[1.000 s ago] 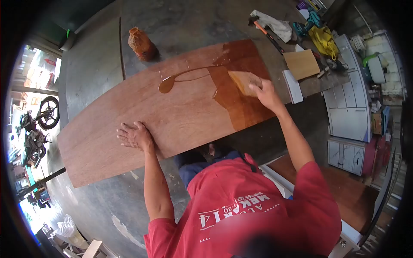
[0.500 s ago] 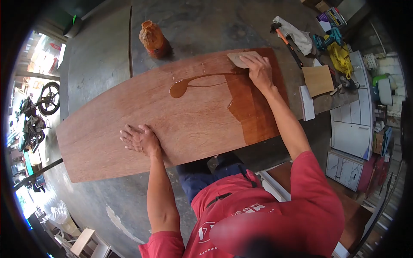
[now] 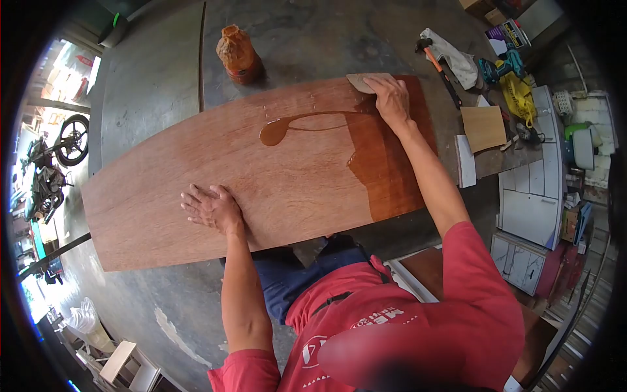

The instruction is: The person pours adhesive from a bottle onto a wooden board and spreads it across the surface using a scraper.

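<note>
A wide plywood panel (image 3: 157, 189) with a curved far edge lies across the worktable. Glossy reddish-brown liquid (image 3: 385, 170) coats its right end, and a thin loop of it runs left to a small puddle (image 3: 273, 134). My right hand (image 3: 392, 99) is closed on a flat, pale spreader (image 3: 366, 83) at the panel's far edge, beside the wet area. My left hand (image 3: 212, 208) rests palm down with fingers spread on the dry wood, left of the puddle. Beyond the far edge stands an orange-brown plastic bottle (image 3: 238, 57) with a crumpled top.
On the table's right side lie a hammer (image 3: 439, 72), a whitish cloth (image 3: 456, 62), a teal power drill (image 3: 501, 65), a yellow bag (image 3: 518, 98) and a tan sheet (image 3: 483, 127). White cabinets (image 3: 529, 202) stand to the right. A motorcycle (image 3: 55, 163) is at far left.
My right hand has slid the spreader slightly toward the panel's far edge. My left hand stays in place on the wood. The camera view has shifted a little.
</note>
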A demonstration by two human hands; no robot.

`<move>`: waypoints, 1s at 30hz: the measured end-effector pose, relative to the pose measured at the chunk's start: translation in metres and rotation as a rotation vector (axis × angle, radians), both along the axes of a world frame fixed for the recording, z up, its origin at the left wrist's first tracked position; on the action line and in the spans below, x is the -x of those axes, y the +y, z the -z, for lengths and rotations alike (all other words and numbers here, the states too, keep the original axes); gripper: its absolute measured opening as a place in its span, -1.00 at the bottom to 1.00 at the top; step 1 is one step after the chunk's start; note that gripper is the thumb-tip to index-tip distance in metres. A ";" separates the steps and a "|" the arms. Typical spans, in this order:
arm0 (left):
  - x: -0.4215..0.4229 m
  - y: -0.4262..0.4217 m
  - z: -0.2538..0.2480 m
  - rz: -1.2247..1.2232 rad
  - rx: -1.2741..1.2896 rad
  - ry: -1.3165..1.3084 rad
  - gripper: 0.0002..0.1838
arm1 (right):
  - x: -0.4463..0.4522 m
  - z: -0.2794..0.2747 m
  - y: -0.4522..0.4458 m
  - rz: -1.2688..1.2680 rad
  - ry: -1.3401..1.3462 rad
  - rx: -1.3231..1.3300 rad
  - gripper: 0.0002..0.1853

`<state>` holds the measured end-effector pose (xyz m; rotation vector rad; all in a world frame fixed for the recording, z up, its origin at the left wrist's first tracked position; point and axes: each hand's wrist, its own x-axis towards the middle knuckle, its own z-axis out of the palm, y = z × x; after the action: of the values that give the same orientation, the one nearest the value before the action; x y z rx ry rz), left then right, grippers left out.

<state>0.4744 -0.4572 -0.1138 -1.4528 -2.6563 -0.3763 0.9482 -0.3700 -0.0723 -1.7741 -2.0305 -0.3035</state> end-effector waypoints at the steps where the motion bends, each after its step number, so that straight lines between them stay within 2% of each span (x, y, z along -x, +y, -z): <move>1: 0.001 -0.001 0.002 0.001 -0.001 0.000 -0.29 | -0.001 -0.001 -0.001 -0.002 -0.002 0.002 -0.65; 4: 0.000 -0.001 0.003 0.008 -0.032 0.007 -0.29 | 0.001 -0.016 -0.015 -0.003 0.058 -0.068 -0.64; 6: 0.001 -0.001 0.004 0.008 -0.026 0.009 -0.30 | 0.000 -0.011 -0.033 -0.068 0.020 -0.023 -0.62; 13: 0.000 -0.001 0.002 0.017 -0.033 0.015 -0.31 | -0.008 0.010 -0.025 -0.018 -0.027 -0.020 -0.61; 17: 0.000 -0.001 0.002 -0.003 -0.021 0.005 -0.31 | -0.021 -0.001 -0.058 -0.095 -0.047 0.020 -0.60; 19: 0.000 -0.002 0.002 0.011 -0.019 0.007 -0.30 | -0.033 -0.018 -0.059 -0.038 0.025 0.067 -0.57; 25: -0.001 -0.001 -0.001 -0.004 -0.004 -0.020 -0.29 | -0.055 0.000 -0.018 -0.045 -0.040 -0.021 -0.60; 30: -0.001 -0.001 0.002 0.000 -0.012 -0.003 -0.29 | -0.055 -0.016 -0.016 0.087 0.088 -0.018 -0.56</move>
<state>0.4752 -0.4581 -0.1157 -1.4505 -2.6511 -0.3945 1.0031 -0.3863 -0.0561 -1.8355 -1.8877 -0.2639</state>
